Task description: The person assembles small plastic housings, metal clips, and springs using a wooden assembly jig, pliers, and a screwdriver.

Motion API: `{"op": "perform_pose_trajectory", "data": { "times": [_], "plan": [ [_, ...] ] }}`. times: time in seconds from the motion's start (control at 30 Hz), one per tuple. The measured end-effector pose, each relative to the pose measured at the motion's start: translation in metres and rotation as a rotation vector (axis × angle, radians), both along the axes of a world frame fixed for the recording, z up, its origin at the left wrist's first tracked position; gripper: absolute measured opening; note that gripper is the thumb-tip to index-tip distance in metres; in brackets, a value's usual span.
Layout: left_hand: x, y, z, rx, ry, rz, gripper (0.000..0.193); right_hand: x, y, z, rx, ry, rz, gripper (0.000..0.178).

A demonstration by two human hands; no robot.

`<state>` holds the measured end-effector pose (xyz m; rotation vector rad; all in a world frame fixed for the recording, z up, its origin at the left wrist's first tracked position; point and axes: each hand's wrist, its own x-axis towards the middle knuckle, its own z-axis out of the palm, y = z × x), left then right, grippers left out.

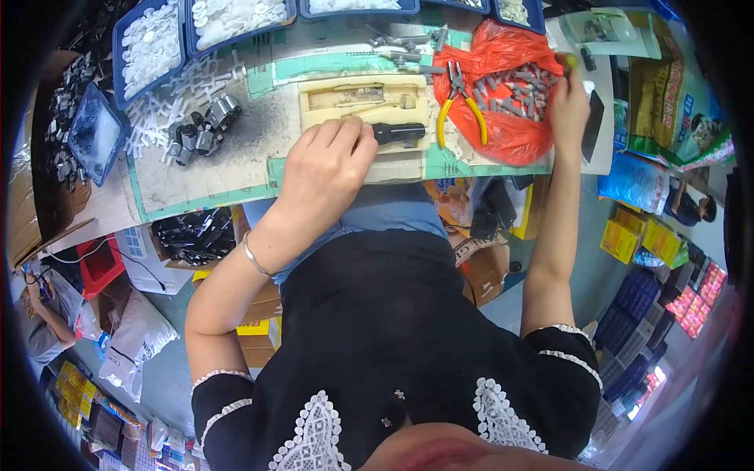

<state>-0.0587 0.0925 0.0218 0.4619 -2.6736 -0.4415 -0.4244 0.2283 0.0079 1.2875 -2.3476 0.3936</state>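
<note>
On the bench in front of me lies a cream fixture block point(309, 111) with recesses moulded into it. A black tubular part point(400, 132) rests along its near side. My left hand point(328, 163) is closed over the left end of this part, its fingertips hiding that end. Off to the right, beside the red plastic bag point(522, 145), my right hand point(570, 106) is raised with its fingers closed around a small object with a yellow-green rounded end point(571, 60). The rest of that object is hidden. Small grey cylinders point(518, 93) fill the open bag.
Yellow-handled pliers point(459, 106) lie against the bag's left side. White plastic stems point(161, 118) and shiny dark metal pieces point(200, 132) are heaped at left. Blue trays point(187, 47) of white parts line the far edge. A dark flat object point(593, 125) lies at right.
</note>
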Motion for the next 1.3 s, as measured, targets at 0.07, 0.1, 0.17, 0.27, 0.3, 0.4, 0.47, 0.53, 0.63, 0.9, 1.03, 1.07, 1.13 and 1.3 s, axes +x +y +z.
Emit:
{"op": "perform_pose_trajectory", "data": {
  "times": [0.07,0.1,0.17,0.27,0.3,0.4,0.47,0.53,0.63,0.9,1.03,1.07,1.13,1.3],
  "plan": [
    [0.002,0.001,0.0,-0.087,-0.04,-0.009,0.026,0.034,0.002,0.038,-0.13,-0.548,-0.118,0.021],
    [-0.001,0.003,0.002,-0.071,-0.034,-0.029,0.026,0.056,0.007,0.063,-0.211,-0.713,-0.088,0.022],
    [-0.003,0.006,0.0,-0.21,-0.047,0.007,0.027,0.113,0.013,0.088,-0.223,-0.797,0.062,0.02],
    [-0.003,0.011,-0.002,-0.308,-0.132,0.043,0.025,0.175,-0.003,0.067,-0.092,-0.485,0.479,0.016],
    [-0.005,0.011,0.001,-0.301,-0.131,0.032,0.025,0.179,-0.001,0.054,0.041,-0.633,0.416,0.017],
    [-0.012,0.008,0.004,-0.275,-0.167,0.029,0.023,0.178,-0.003,0.057,0.236,-0.833,0.236,0.02],
    [-0.01,0.008,0.002,-0.319,-0.058,0.001,0.007,0.191,0.0,0.071,-0.053,-0.864,0.192,0.019],
    [-0.009,0.009,0.002,-0.321,-0.052,0.006,0.006,0.192,0.004,0.054,-0.014,-0.682,0.439,0.021],
    [-0.011,0.01,-0.001,-0.354,-0.034,0.022,0.007,0.186,0.001,0.042,0.153,-0.699,0.421,0.026],
    [-0.005,0.015,-0.001,-0.382,-0.145,0.049,0.027,0.203,-0.003,0.045,0.266,-0.56,0.557,0.042],
    [-0.005,0.017,-0.004,-0.424,-0.139,0.056,0.026,0.2,-0.01,0.045,-0.175,-0.676,0.649,0.041],
    [-0.004,0.017,-0.003,-0.425,-0.131,0.056,0.026,0.202,-0.008,0.043,-0.175,-0.677,0.648,0.041],
    [-0.004,0.017,-0.005,-0.414,-0.125,0.056,0.025,0.202,-0.004,0.038,0.283,-0.552,0.541,0.037],
    [-0.003,0.014,-0.003,-0.332,-0.06,0.051,0.024,0.198,0.004,0.061,-0.072,-0.867,0.309,0.027]
  ]
}}
